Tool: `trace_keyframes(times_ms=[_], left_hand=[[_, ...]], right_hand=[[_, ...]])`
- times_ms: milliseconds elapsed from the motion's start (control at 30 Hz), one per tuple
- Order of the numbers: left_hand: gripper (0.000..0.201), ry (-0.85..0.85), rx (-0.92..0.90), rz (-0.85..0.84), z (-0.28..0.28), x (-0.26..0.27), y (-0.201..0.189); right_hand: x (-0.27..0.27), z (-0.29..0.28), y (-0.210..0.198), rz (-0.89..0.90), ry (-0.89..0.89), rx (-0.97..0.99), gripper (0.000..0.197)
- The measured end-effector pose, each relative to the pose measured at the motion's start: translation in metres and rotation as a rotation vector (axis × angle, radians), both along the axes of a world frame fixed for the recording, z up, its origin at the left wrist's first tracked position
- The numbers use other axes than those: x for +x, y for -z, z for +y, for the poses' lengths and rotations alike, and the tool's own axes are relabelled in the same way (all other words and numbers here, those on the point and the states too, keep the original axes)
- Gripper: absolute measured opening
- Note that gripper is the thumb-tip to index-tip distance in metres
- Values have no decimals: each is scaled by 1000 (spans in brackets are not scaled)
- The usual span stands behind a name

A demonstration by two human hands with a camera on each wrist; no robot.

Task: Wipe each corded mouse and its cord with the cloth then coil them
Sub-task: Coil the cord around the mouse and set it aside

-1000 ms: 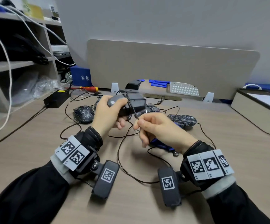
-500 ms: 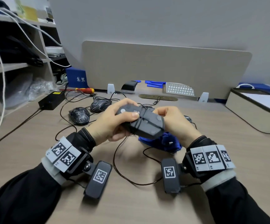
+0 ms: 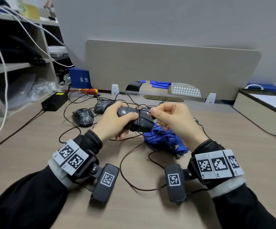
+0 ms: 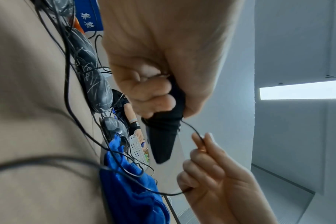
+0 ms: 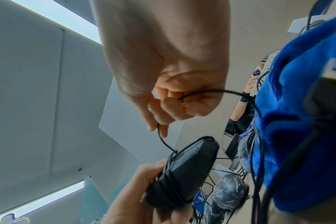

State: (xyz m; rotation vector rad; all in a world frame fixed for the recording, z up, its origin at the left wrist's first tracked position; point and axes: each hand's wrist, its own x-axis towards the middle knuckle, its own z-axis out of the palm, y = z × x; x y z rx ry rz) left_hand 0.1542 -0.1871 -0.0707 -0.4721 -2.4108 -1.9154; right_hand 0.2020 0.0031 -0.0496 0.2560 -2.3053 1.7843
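Half a second ago your right hand (image 3: 172, 119) cupped the dark grey plastic corded mouse (image 3: 136, 119); now it pinches the thin black cord (image 5: 164, 143) just beside it. Your left hand (image 3: 113, 123) grips the mouse above the desk, cord turns around its middle, long axis running from your left hand toward the crumpled blue cloth (image 3: 164, 141).

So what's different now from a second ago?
The right hand has circled the mouse, laying more cord around it, and now pinches the cord above it. The left hand still grips the mouse. The blue cloth stays on the desk.
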Motion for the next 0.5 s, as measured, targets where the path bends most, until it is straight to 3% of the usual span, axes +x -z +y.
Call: trace_keyframes(times_ms=[233,500], left_hand=[[22,-170,290,-43,-5,-9,-3],[15,-16,514,-66,-1,4,-10]], right_hand=[[3,-13,9,-105,-280,121,21],[-3,-7,17,-273,-376,159,27]])
